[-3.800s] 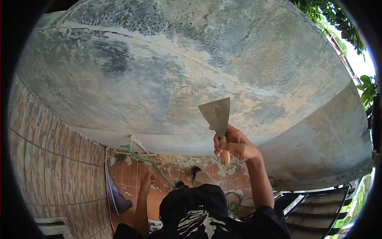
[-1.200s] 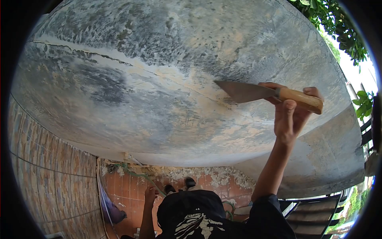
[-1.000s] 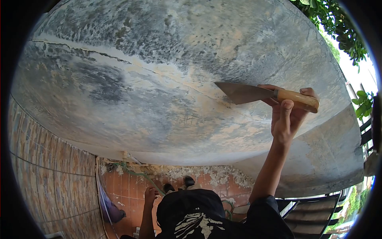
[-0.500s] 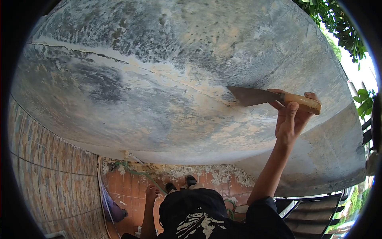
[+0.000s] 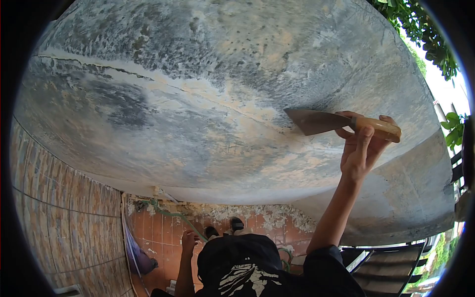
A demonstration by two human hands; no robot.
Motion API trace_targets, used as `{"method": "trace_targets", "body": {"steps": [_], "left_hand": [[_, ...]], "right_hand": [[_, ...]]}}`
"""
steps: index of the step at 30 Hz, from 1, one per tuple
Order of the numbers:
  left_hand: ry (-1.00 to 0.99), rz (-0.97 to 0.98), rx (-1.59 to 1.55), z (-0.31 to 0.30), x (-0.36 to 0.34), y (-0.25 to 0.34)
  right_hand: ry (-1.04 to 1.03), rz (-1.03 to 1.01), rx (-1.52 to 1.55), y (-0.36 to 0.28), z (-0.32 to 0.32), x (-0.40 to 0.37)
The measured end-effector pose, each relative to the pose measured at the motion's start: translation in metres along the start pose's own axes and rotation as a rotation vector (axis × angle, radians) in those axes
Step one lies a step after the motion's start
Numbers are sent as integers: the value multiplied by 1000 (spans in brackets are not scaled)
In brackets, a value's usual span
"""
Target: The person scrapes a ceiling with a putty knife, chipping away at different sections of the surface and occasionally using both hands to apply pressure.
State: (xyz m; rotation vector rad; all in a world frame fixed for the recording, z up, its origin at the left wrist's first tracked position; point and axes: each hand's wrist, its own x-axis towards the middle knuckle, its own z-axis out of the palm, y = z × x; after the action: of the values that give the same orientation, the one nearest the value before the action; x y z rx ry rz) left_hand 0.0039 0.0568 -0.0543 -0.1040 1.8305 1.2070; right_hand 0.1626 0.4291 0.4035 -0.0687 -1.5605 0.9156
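My right hand [image 5: 360, 148] is raised to the wall and wrapped round the wooden handle of a putty knife [image 5: 319, 122]. Its broad metal blade points left, with the tip at the grey, patchy wall surface [image 5: 222, 143]. A long crack [image 5: 123, 71] runs across the plaster from the upper left toward the blade, with pale filler-like material along it. Low beside my body hangs my left hand [image 5: 188, 241], its fingers loosely bent and apart, with nothing visible in them.
Stone-patterned tiles [image 5: 69, 213] cover the side wall at left. White debris [image 5: 277, 218] lies on the orange floor tiles along the wall's foot, near a green hose [image 5: 180, 216]. A purple bag-like object [image 5: 143, 260] is at lower left. Dark slats [image 5: 386, 267] stand at lower right.
The putty knife has shifted slightly to the right and its blade has turned, so the lower blade corner sits a little lower. My left hand has barely moved.
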Motion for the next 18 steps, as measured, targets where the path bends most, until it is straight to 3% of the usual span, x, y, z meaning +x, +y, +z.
{"method": "trace_targets", "body": {"steps": [1, 3, 4, 5, 8, 10, 11, 14, 16, 18], "left_hand": [[9, -21, -4, 0, 1, 0], [24, -36, -1, -1, 3, 5], [20, -20, 30, 1, 1, 7], [15, -6, 61, 1, -1, 8], [40, -13, -15, 0, -1, 6], [36, -27, 25, 2, 4, 5], [31, -46, 65, 1, 3, 2], [22, -47, 42, 4, -5, 12], [14, -40, 46, 7, 0, 12], [12, -56, 62, 3, -1, 4]], "right_hand": [[-2, -1, 0, 3, -4, -2], [-73, -118, -470, 10, -7, -8], [5, -172, -388, 7, -7, 0], [60, -42, -248, -2, -6, 4], [0, -32, -230, -3, -1, 5], [-246, -177, -253, -12, 8, 15], [-132, -138, -246, -16, 9, 18], [-66, -109, -309, -8, 0, 23], [-251, -169, -276, -9, 4, 28], [-280, -109, -152, -19, 9, 37]]}}
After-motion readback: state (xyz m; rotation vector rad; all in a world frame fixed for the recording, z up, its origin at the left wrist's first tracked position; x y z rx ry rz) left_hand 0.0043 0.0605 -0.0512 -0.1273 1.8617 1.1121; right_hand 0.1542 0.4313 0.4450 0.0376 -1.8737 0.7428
